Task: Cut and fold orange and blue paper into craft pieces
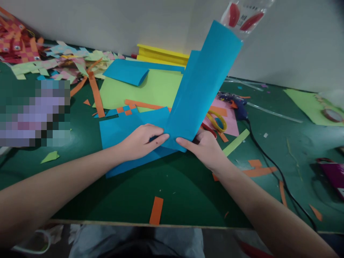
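Observation:
A folded sheet of blue paper (204, 82) stands tilted up to the right, its lower end between my hands. My right hand (206, 147) grips the lower right corner, thumb in front and fingers behind. At the lower left edge, my left hand (145, 141) pinches the same paper between thumb and forefinger. Beneath my left hand lies another flat blue sheet (120, 127) on the green table. Yellow-handled scissors (219, 122) lie just behind my right hand, partly hidden. A woven blue and orange strip (126, 109) rests behind the flat sheet.
Light green paper (163, 86) and a curled blue sheet (126, 71) lie at the back. Paper scraps (64, 61) are heaped at the back left. A black cord (263, 154) crosses the right side. A clear bottle (242, 18) stands behind the raised paper.

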`<state>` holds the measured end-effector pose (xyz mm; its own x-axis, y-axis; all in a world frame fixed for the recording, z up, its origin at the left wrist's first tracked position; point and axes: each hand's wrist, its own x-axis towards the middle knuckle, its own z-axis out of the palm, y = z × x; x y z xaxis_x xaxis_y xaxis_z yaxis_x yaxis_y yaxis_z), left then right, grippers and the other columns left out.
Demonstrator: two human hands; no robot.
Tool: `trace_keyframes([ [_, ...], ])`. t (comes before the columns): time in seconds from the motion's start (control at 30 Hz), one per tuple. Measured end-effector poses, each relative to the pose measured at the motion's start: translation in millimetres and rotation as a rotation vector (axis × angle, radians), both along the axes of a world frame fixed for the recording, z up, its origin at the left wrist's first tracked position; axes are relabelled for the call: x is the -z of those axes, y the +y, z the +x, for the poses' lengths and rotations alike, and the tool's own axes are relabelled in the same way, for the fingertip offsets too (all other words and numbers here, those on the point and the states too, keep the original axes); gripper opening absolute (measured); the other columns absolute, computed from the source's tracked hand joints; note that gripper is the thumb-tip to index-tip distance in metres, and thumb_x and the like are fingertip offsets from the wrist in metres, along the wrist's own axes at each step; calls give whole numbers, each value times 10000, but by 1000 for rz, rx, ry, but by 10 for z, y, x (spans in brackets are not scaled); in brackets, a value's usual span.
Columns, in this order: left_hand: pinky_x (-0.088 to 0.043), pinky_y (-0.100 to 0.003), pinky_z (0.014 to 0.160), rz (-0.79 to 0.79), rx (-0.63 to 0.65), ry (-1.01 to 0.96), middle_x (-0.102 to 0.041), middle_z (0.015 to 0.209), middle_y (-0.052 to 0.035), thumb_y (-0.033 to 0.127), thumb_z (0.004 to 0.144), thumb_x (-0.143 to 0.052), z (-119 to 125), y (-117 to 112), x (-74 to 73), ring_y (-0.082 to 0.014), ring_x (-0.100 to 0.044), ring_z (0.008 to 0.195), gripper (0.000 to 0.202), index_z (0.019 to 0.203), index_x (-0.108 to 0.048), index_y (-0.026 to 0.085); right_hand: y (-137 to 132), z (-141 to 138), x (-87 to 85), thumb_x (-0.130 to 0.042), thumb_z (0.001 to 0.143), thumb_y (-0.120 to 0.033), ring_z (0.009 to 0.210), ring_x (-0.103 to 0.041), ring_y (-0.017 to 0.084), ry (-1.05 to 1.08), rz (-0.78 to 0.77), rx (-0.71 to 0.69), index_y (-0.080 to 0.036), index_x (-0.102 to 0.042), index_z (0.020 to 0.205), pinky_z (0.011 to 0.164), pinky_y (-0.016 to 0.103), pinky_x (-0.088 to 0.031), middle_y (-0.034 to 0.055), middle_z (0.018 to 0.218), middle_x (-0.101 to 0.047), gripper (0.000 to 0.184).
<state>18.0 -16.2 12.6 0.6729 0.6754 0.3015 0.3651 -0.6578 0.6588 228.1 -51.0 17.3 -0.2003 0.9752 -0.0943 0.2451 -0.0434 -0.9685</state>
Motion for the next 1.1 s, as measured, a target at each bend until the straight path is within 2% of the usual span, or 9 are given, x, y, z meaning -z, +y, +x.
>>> trace_keyframes([
  [0.27,-263,-255,531,-55,36,-8,-275,545,52,316,981,-381,-5,20,10,-103,-362,515,418,594,-287,191,4,-9,-36,-783,682,-378,892,-702,249,1,8,-16,-189,-688,986,751,397,-593,52,980,-752,371],
  [0.6,-280,-257,555,-19,52,10,-266,552,54,306,977,-386,-5,27,12,-112,-361,526,400,606,-284,198,1,-23,-72,-778,685,-372,877,-703,237,-40,-5,-29,-173,-675,1011,737,371,-594,64,1007,-746,395],
  [0.83,-292,-252,562,25,63,24,-280,548,55,301,961,-425,0,19,8,-114,-362,528,392,602,-307,197,-6,-22,-69,-752,697,-421,882,-700,262,-114,12,-13,-168,-680,1027,737,397,-588,75,1000,-742,422],
  [1.1,-298,-249,555,32,53,42,-329,551,50,316,952,-442,-4,19,6,-116,-397,541,386,599,-347,193,-4,-24,-69,-741,713,-400,865,-695,243,-116,20,-20,-162,-672,991,713,373,-579,70,969,-744,372],
])
